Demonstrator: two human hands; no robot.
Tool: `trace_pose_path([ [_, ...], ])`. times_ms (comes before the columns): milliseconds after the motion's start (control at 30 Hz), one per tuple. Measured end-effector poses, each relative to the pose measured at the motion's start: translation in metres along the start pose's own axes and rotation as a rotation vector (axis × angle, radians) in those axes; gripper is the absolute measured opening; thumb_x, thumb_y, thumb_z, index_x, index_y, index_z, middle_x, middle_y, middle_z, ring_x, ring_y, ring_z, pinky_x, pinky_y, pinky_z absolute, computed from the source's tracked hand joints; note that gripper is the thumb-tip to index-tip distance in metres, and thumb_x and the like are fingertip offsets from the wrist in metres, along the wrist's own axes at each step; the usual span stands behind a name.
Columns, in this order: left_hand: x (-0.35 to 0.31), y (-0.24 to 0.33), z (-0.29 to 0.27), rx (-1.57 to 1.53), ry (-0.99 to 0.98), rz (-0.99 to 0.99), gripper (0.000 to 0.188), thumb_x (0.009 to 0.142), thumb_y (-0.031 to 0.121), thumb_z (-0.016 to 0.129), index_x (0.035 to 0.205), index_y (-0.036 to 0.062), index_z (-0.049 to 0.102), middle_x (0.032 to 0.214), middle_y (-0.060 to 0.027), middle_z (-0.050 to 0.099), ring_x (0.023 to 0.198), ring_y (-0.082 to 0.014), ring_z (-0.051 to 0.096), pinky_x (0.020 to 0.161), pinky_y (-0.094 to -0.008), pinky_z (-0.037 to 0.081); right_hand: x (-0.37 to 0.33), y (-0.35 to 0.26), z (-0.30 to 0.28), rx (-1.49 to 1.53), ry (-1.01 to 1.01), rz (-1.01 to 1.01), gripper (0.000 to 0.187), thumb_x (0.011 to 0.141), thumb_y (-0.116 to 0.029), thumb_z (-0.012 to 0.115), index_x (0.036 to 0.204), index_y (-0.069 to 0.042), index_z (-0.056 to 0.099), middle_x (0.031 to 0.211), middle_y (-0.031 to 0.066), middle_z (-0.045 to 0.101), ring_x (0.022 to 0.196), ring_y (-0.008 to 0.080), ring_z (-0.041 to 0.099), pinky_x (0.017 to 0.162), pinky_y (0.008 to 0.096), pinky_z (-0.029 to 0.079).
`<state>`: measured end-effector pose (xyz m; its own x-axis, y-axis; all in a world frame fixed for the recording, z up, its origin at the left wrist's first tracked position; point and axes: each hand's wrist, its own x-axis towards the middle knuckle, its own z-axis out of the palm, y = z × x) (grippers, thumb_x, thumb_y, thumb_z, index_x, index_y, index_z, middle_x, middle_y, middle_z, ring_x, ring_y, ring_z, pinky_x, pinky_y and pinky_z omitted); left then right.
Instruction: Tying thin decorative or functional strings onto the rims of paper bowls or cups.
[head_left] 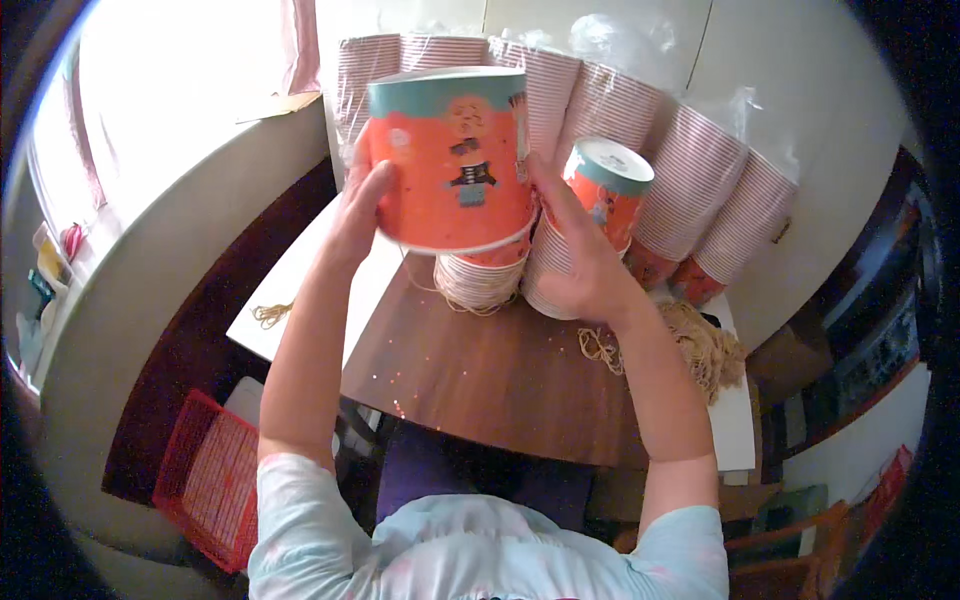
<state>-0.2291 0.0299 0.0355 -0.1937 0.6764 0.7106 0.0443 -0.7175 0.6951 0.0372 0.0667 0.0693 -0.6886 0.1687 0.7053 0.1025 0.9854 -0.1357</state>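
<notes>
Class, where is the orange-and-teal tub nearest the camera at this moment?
In the head view, the tub is raised in the upper middle, between the left hand and right hand, with plastic-wrapped stacks behind it.

Bagged tub stacks (695, 185) and string (708, 345) on a table (500, 390) suggest a workroom.

A bright window (190, 100) fills ten o'clock, with a pink curtain (302, 45) hanging at eleven. A small pink item (72, 239) sits at nine o'clock. A red slatted basket (208, 480) stands at eight, a brown box (793, 355) at three, and a wooden chair (800, 575) at four.
</notes>
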Motion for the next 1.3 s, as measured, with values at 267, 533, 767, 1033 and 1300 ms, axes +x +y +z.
trace_pose_path([
  [267,0.028,-0.129,0.029,0.222,0.034,-0.223,0.101,0.072,0.052,0.069,0.145,0.008,0.014,0.138,-0.0206,0.036,0.129,-0.0289,0.034,0.106,-0.0371,0.029,-0.021,0.104,0.078,0.376,0.054,0.427,0.09,0.07,-0.01,0.057,0.145,-0.003,0.009,0.149,0.0227,0.014,0.139,0.0305,0.012,0.113,0.0345,0.011],
  [533,-0.014,-0.159,0.042,0.707,0.006,-0.177,0.101,0.068,0.044,0.076,0.138,-0.0036,0.021,0.125,-0.0256,0.048,0.117,-0.0341,0.048,0.097,-0.0406,0.039,-0.052,0.112,0.088,0.637,-0.035,0.716,0.073,0.073,-0.013,0.057,0.138,0.001,0.029,0.123,0.0245,0.053,0.109,0.0319,0.056,0.094,0.0358,0.043],
  [767,-0.033,-0.151,0.038,0.863,0.177,0.055,0.097,0.066,0.03,0.078,0.139,0.0009,0.022,0.131,-0.0233,0.042,0.118,-0.0393,0.043,0.098,-0.0457,0.036,-0.029,0.079,-0.017,-0.815,0.377,0.214,0.049,0.068,-0.02,0.073,0.111,-0.004,0.055,0.105,0.0136,0.057,0.096,0.0323,0.054,0.081,0.0409,0.044],
  [1033,-0.045,-0.119,0.16,0.723,-0.012,0.17,0.09,0.065,0.032,0.078,0.133,-0.0026,0.03,0.13,-0.0243,0.042,0.122,-0.0379,0.04,0.101,-0.045,0.034,-0.006,0.141,-0.056,-0.612,0.14,0.337,0.036,0.06,-0.014,0.078,0.086,-0.002,0.056,0.086,0.0141,0.058,0.084,0.0332,0.057,0.076,0.0407,0.046],
  [1300,-0.008,-0.15,0.21,0.754,0.038,-0.099,0.101,0.063,0.037,0.079,0.136,-0.0044,0.023,0.13,-0.0271,0.04,0.121,-0.04,0.04,0.102,-0.0455,0.033,0.066,0.092,-0.146,-0.827,0.463,0.294,0.046,0.071,-0.028,0.075,0.104,0.0,0.058,0.092,0.015,0.065,0.084,0.028,0.063,0.077,0.0361,0.049],
])
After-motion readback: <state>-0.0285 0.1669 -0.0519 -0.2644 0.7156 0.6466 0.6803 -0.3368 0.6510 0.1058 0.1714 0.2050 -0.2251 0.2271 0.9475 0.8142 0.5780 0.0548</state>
